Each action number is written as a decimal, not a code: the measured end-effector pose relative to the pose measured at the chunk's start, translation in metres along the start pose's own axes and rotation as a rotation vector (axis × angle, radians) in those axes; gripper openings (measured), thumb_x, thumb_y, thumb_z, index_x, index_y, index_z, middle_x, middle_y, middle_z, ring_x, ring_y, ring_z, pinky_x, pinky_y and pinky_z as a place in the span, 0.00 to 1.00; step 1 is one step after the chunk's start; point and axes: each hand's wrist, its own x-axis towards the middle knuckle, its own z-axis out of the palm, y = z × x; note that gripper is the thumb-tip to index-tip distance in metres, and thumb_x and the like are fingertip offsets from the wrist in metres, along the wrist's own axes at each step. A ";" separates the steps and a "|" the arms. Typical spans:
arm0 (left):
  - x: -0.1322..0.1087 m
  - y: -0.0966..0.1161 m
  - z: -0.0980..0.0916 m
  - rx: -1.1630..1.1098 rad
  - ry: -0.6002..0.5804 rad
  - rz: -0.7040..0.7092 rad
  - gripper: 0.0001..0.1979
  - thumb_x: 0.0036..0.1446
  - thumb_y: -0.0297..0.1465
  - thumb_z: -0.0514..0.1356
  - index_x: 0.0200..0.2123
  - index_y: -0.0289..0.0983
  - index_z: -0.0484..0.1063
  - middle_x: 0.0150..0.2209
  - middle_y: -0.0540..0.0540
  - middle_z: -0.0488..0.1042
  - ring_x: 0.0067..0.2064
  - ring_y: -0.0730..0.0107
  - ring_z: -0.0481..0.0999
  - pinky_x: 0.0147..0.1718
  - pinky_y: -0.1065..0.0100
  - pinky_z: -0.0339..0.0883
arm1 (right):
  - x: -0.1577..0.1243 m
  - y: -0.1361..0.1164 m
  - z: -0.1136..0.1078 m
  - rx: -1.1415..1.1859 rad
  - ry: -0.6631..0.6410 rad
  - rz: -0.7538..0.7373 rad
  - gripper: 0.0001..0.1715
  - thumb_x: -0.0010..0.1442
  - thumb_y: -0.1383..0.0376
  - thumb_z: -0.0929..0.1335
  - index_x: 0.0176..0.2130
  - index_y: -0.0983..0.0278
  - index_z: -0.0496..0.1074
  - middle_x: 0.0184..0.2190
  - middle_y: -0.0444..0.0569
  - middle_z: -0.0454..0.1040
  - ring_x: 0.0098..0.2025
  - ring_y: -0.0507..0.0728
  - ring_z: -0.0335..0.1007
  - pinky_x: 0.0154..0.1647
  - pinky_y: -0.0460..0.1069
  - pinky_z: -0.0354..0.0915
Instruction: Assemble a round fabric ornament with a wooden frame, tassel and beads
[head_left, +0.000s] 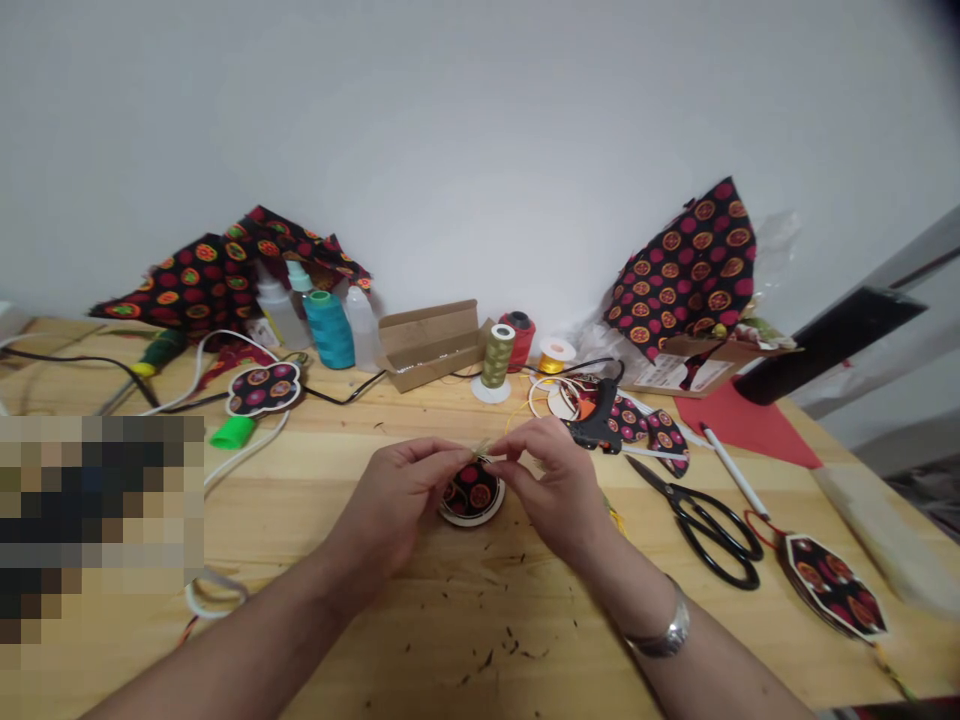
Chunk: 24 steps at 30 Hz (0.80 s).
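My left hand (405, 490) and my right hand (551, 475) meet over a small round piece (472, 495) covered in black cloth with red and orange dots and edged in white. It lies on the wooden table (465, 620). Both hands have their fingertips pinched at its top edge, where a thin yellow thread (517, 415) runs off toward the spools. What exactly each pinch holds is too small to make out. A metal watch (664, 635) sits on my right wrist.
Black scissors (705, 520) and a white pen (735, 470) lie to the right, with an octagonal cloth-covered piece (832, 585) beyond. Thread spools (496, 360), bottles (281, 310), a cardboard box (427, 345), dotted fabric (686, 265) and cables (225, 440) line the back. A blurred patch covers the left.
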 end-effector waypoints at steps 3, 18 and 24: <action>0.000 0.001 0.001 -0.011 -0.035 -0.010 0.05 0.40 0.31 0.67 0.22 0.35 0.80 0.18 0.50 0.76 0.20 0.76 0.66 0.22 0.73 0.58 | -0.002 -0.002 0.002 -0.020 -0.021 -0.042 0.09 0.51 0.75 0.73 0.31 0.61 0.77 0.26 0.43 0.74 0.34 0.54 0.66 0.39 0.51 0.62; -0.003 -0.002 0.002 0.118 -0.092 0.064 0.04 0.44 0.31 0.67 0.23 0.38 0.81 0.23 0.50 0.80 0.27 0.71 0.73 0.30 0.71 0.65 | 0.000 0.000 0.005 0.140 -0.024 0.013 0.06 0.55 0.73 0.67 0.29 0.63 0.70 0.34 0.47 0.73 0.39 0.54 0.69 0.41 0.50 0.64; -0.004 -0.001 0.001 0.224 -0.081 0.115 0.05 0.47 0.32 0.65 0.24 0.37 0.81 0.25 0.48 0.81 0.29 0.67 0.75 0.31 0.69 0.67 | -0.001 -0.003 0.005 0.128 -0.013 0.044 0.03 0.55 0.70 0.68 0.31 0.62 0.70 0.34 0.47 0.75 0.37 0.54 0.70 0.38 0.49 0.64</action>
